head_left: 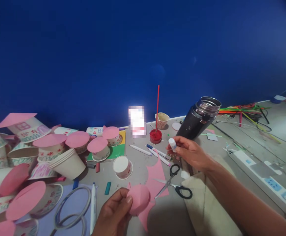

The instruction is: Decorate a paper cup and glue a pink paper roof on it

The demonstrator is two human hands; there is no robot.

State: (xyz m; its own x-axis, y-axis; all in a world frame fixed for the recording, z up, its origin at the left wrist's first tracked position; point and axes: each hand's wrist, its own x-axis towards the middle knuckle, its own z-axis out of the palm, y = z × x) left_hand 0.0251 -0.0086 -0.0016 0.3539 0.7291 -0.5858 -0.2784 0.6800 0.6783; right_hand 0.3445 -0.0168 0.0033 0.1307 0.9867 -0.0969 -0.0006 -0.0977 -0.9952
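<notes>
My left hand (117,208) pinches a round pink paper disc (139,200) with a faint crease, thumb on top. In my right hand (192,152) is a small white glue stick (172,144), held between thumb and fingers in front of a black thermos (194,118) without a lid. Scissors (171,185) with black handles lie spread beside the disc, over a pink paper scrap (157,175) with cut edges. An upside-down white paper cup (122,166) stands just beyond my left hand. Several markers (159,153) lie between the cup and my right hand.
Paper cups with pink paper roofs (49,141) crowd the left side, near stacked plain cups (67,164). Grey rings (72,208) rest on purple paper. A red pot with a stick (155,136) stands by the blue wall. Cables and a power strip (268,180) lie right.
</notes>
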